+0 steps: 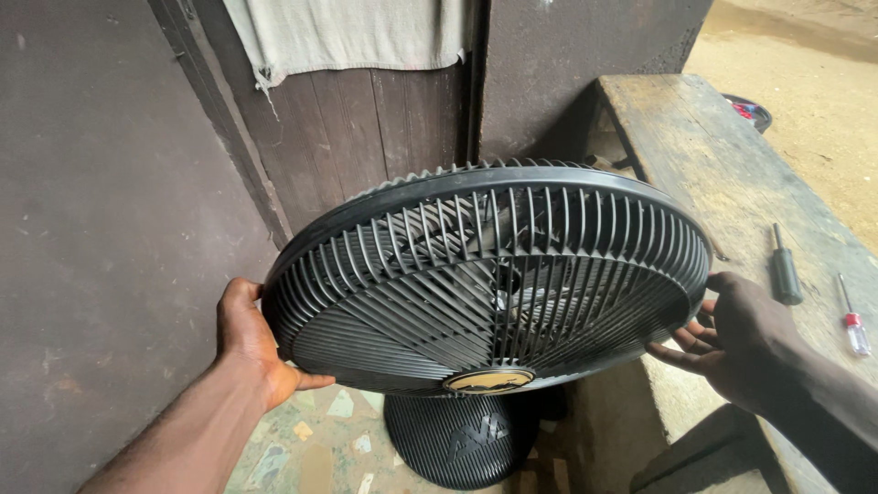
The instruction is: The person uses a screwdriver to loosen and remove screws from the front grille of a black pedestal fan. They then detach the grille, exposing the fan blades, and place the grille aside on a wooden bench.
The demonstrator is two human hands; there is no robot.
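- Between the two hands sits a black fan grille [489, 284], tilted so its slatted front faces up and toward the camera, with a gold round badge [489, 379] at its centre.
- At the grille's left rim, the left hand [251, 343] cups the edge, palm against the frame and thumb stretched beneath it, which steadies that side.
- On the opposite rim, the right hand [736, 343] rests with fingers spread and curled against the edge, not closed around anything; the two hands brace the grille from both sides.
- Below the grille stands the fan's round black base [457, 444] on a speckled floor [315, 444].
- Well apart on the concrete ledge [722, 174] to the right lie a dark-handled screwdriver [785, 270] and a small red-and-clear one [853, 320], neither touched.
- Behind, a pale cloth [352, 37] hangs over a dark wooden door [366, 128].
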